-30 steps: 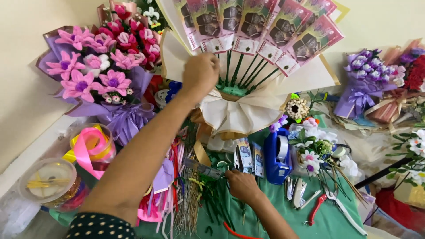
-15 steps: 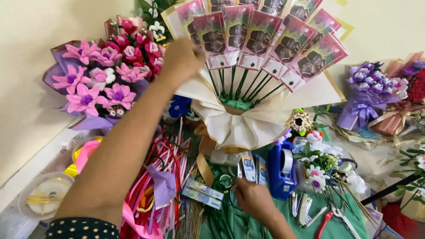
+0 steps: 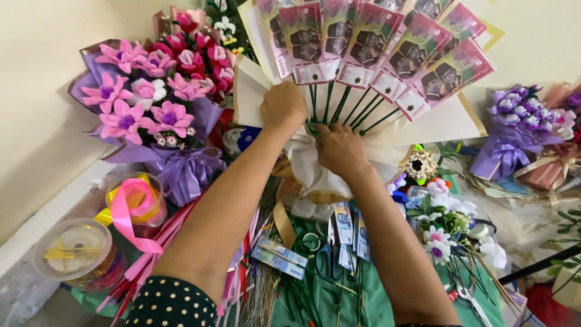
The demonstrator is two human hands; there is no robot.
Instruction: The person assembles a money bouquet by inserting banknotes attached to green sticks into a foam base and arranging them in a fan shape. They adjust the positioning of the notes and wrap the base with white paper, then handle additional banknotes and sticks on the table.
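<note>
A fan-shaped bouquet of pink banknotes (image 3: 375,45) on green sticks (image 3: 339,106) stands in cream wrapping paper (image 3: 448,121) at the top middle. My left hand (image 3: 282,109) is closed on the bunched sticks and paper at the bouquet's left side. Just to its right, my right hand (image 3: 340,150) grips the gathered neck of the wrapping (image 3: 315,175) below the sticks. Both arms reach up from the bottom of the view.
A pink and purple flower bouquet (image 3: 151,103) leans at the left, a purple one (image 3: 520,121) at the right. Ribbon tubs (image 3: 130,203) sit lower left. Loose banknotes (image 3: 278,260), scissors (image 3: 327,257), green sticks and small white flowers (image 3: 442,236) cover the green cloth (image 3: 375,297).
My right hand rose from the cluttered cloth to the bouquet's neck. My left hand shifted from the paper's left edge to the sticks. The view moved closer to the bouquet.
</note>
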